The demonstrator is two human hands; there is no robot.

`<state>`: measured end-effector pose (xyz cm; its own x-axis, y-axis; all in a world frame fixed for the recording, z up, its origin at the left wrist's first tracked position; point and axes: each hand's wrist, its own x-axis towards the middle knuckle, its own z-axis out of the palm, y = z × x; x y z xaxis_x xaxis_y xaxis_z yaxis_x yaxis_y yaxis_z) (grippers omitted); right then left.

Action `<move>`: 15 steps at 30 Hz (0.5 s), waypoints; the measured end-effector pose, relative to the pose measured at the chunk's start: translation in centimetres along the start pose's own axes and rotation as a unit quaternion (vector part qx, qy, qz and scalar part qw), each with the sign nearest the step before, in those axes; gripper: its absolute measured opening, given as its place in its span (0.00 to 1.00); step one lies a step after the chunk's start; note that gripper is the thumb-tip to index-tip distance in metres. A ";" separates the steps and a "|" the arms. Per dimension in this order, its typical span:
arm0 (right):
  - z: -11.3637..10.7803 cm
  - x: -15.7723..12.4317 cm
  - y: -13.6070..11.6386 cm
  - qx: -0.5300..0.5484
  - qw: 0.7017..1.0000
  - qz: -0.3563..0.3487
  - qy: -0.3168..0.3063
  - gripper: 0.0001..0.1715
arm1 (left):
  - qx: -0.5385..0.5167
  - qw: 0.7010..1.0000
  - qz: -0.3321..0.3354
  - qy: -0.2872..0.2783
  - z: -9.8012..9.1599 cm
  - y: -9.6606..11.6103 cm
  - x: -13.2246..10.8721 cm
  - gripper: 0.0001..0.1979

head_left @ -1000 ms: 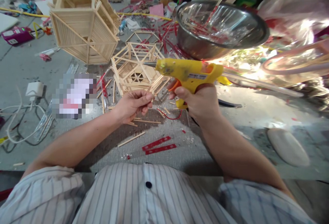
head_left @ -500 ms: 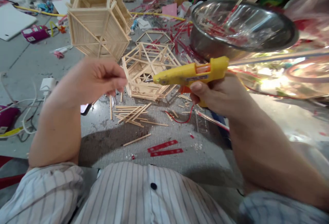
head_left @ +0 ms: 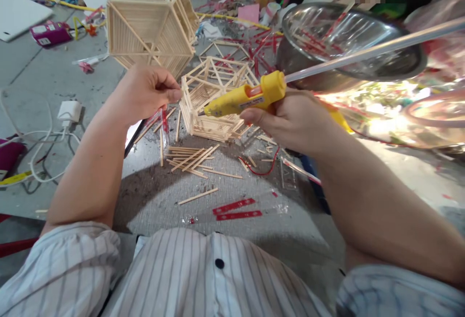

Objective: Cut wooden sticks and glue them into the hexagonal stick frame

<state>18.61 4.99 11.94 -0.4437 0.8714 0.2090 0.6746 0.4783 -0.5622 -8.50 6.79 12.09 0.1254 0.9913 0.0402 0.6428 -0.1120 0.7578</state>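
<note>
My right hand [head_left: 290, 123] is wrapped round a yellow glue gun [head_left: 250, 96] with a long clear glue stick [head_left: 370, 53] out of its back. Its nozzle points left, at the near left part of a small open frame of wooden sticks [head_left: 214, 125]. At that frame's left edge my left hand [head_left: 152, 89] is closed, thumb and fingertips pinched; whether anything is between them is too small to tell. Behind it stands a larger wooden stick structure [head_left: 145, 26]. Loose sticks [head_left: 191, 158] lie on the grey table in front of the small frame.
A steel bowl [head_left: 305, 65] with red and clear wrappers stands at the back right, beside glowing lights [head_left: 378, 103]. Red strips [head_left: 238, 215] lie near the front edge. On the left are a white charger [head_left: 70, 111], cables and a purple device [head_left: 51, 33].
The glue gun has moved left and tilted, its nozzle now lower and over the small frame. My left hand has shifted slightly up and right. The view has shifted a little.
</note>
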 end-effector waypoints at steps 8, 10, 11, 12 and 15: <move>0.7 0.5 0.6 0.096 0.994 -0.039 0.038 0.27 | -0.018 0.998 0.057 -0.018 0.4 -0.5 0.5 0.03; 0.8 0.5 0.9 0.115 0.992 -0.048 0.036 0.24 | -0.015 0.997 0.070 -0.021 0.4 -0.6 0.5 0.03; 0.9 0.5 1.1 0.120 0.991 -0.047 0.034 0.23 | -0.013 0.997 0.076 -0.020 0.5 -0.6 0.5 0.03; 0.9 0.4 1.2 0.125 0.991 -0.044 0.032 0.23 | -0.011 0.997 0.080 -0.020 0.5 -0.5 0.5 0.03; 1.0 0.4 1.4 0.152 0.987 -0.032 0.032 0.21 | -0.010 0.997 0.074 -0.022 0.5 -0.4 0.5 0.03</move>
<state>18.76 5.86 10.44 -0.4345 0.8502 0.2973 0.4330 0.4866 -0.7588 -8.28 7.28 11.46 0.2502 0.9602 0.1245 0.6002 -0.2547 0.7582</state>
